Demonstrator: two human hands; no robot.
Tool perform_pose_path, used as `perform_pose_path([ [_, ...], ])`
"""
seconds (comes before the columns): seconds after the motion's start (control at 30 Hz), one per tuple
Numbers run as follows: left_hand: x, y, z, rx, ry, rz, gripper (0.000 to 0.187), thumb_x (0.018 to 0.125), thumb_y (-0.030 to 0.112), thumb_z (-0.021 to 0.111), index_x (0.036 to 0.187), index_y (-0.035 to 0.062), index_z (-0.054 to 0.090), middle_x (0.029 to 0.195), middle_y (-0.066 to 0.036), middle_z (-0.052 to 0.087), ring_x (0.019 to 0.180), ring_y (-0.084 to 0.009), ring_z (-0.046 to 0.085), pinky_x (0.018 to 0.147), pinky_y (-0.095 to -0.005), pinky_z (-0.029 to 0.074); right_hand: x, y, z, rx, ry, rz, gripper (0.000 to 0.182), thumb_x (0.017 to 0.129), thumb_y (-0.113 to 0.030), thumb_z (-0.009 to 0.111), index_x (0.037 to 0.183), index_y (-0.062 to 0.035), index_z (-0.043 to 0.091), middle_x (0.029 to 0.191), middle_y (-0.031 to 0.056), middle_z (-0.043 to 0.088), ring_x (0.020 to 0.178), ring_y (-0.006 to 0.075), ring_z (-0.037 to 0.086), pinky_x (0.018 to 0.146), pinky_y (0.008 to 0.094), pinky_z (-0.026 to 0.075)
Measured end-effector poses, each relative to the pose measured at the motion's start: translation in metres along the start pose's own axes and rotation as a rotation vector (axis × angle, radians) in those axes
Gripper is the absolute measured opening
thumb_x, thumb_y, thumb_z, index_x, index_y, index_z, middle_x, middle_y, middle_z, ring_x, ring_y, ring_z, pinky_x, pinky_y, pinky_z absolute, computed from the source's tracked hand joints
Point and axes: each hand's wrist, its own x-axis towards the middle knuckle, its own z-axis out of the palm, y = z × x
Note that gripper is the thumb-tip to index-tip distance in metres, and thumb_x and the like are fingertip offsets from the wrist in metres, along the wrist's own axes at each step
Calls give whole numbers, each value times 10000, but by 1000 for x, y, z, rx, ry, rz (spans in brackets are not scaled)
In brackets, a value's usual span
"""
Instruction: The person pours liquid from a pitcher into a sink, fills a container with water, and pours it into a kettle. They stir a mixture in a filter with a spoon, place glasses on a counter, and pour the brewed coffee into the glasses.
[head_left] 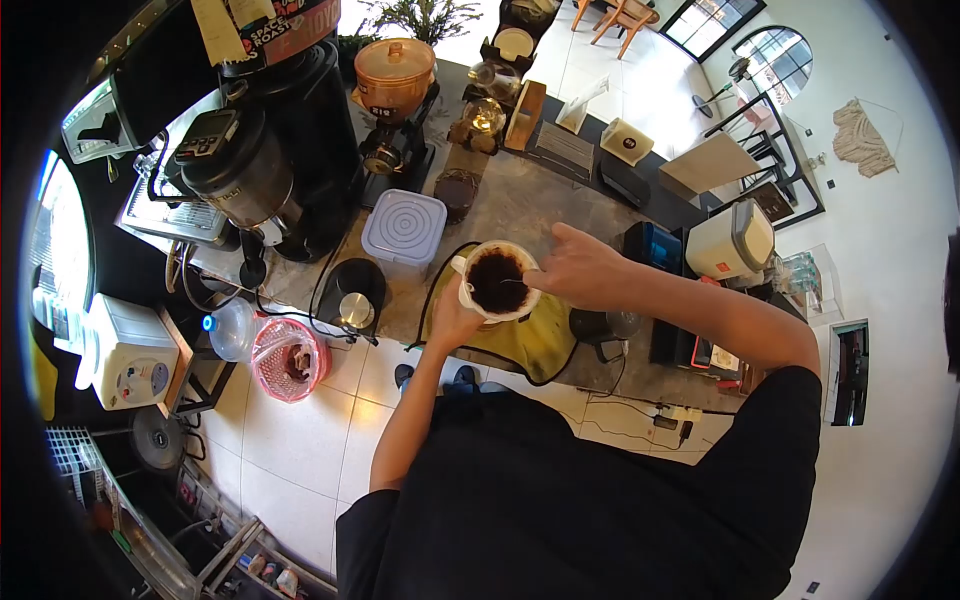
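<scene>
A white coffee dripper (pixel 463 265), lined with a filter, holds dark coffee grounds (pixel 497 280). Its small handle sticks out at the upper left. My left hand (pixel 457 318) is closed on the dripper's lower left side. My right hand (pixel 583 272) is closed at the right rim, pinching a thin spoon-like utensil (pixel 511 281) whose end reaches into the grounds; most of it is hidden by the fingers. Beneath the dripper, a yellow-green cloth (pixel 535 345) with dark edging spreads over the counter. Whether a vessel stands below the dripper is hidden.
A lidded plastic container (pixel 404 228) stands left of the dripper, near a coffee grinder (pixel 395 95) and a dark round scale-like device (pixel 354 295). Right are a black kettle-like vessel (pixel 598 325) and a payment screen (pixel 655 245). A pink bin (pixel 290 358) sits on the floor.
</scene>
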Motion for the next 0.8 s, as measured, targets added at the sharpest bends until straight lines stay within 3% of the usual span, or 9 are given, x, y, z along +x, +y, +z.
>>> perform_pose_path([
  [0.37, -8, 15, 10, 65, 118, -3, 557, 707, 219, 841, 1197, 85, 613, 1083, -136, 721, 1035, -318, 688, 868, -410, 529, -1, -27, -5, 211, -137, 203, 92, 851, -84, 583, 943, -82, 584, 625, 85, 620, 609, 275, 594, 805, 369, 361],
  [0.47, -11, 12, 15, 80, 176, 21, 543, 702, 211, 839, 1177, 70, 617, 1064, -146, 717, 1010, -331, 690, 852, -415, 531, -2, -32, 2, 271, -45, 229, 117, 858, -113, 590, 955, -50, 575, 606, 113, 608, 602, 301, 588, 811, 372, 382],
  [0.53, -14, 24, 17, 92, 196, 32, 536, 699, 208, 839, 1164, 59, 617, 1052, -153, 712, 996, -337, 690, 846, -419, 531, -1, -33, 9, 381, 105, 311, 102, 856, -123, 597, 914, -39, 587, 637, 147, 622, 647, 344, 616, 766, 420, 437],
  [0.57, -16, 30, 18, 103, 219, 44, 528, 697, 204, 838, 1150, 48, 617, 1040, -160, 707, 982, -344, 690, 840, -422, 530, -1, -32, 11, 383, 105, 314, 102, 856, -123, 597, 914, -39, 587, 637, 147, 622, 647, 344, 616, 766, 420, 437],
  [0.63, -18, 30, 19, 130, 233, 59, 522, 694, 205, 838, 1136, 39, 616, 1028, -167, 702, 972, -350, 688, 834, -427, 530, 3, -27, 12, 713, 124, 484, 84, 846, -114, 596, 845, -30, 591, 698, 181, 638, 713, 389, 634, 705, 471, 473],
  [0.8, -19, 30, 24, 160, 265, 90, 508, 692, 214, 840, 1105, 24, 611, 1008, -177, 687, 951, -372, 679, 824, -441, 525, 8, -27, 35, 851, 256, 598, 113, 832, -130, 572, 837, -20, 598, 758, 201, 651, 762, 417, 634, 680, 501, 486],
])
